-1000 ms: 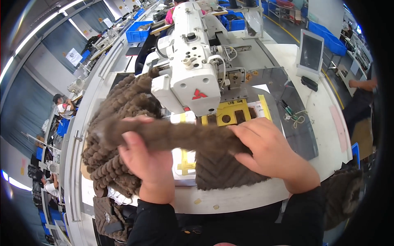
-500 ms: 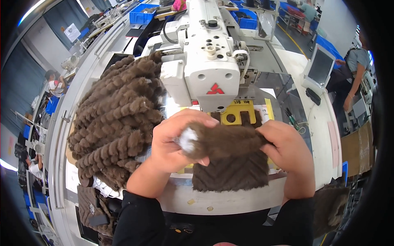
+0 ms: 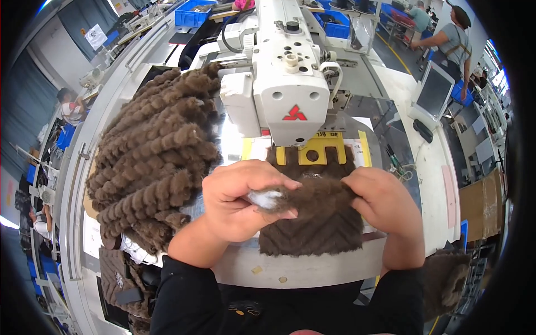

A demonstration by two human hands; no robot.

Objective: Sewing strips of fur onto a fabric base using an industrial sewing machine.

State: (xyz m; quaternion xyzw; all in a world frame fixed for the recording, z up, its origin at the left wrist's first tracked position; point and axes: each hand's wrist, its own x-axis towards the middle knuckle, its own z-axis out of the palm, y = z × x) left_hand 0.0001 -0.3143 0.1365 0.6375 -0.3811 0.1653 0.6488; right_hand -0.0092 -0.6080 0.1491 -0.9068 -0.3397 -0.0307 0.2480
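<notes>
Between my two hands a brown furry strip [image 3: 315, 200] is stretched, with white stuffing or lining showing at its left end. My left hand [image 3: 237, 198] grips that white end between thumb and fingers. The strip's other end is pinched in my right hand [image 3: 375, 198]. Beneath it lies a brown fur panel [image 3: 312, 237] with a chevron pattern, partly hidden by my hands and the strip. A yellow clamp plate [image 3: 314, 142] rests over the panel's far edge, just below the white sewing machine head [image 3: 293, 106].
A tall pile of ribbed brown fur pieces [image 3: 156, 151] covers the table's left side. Further right stand a small screen [image 3: 432, 92] and green-handled tweezers or snips [image 3: 395, 159]. More brown fur pieces [image 3: 125, 279] lie at lower left. A person [image 3: 455, 47] stands at far right.
The strip has come down slightly and looks thinner, tilted flatter between my hands, uncovering more of the yellow plate. The person at the right has moved further back and turned.
</notes>
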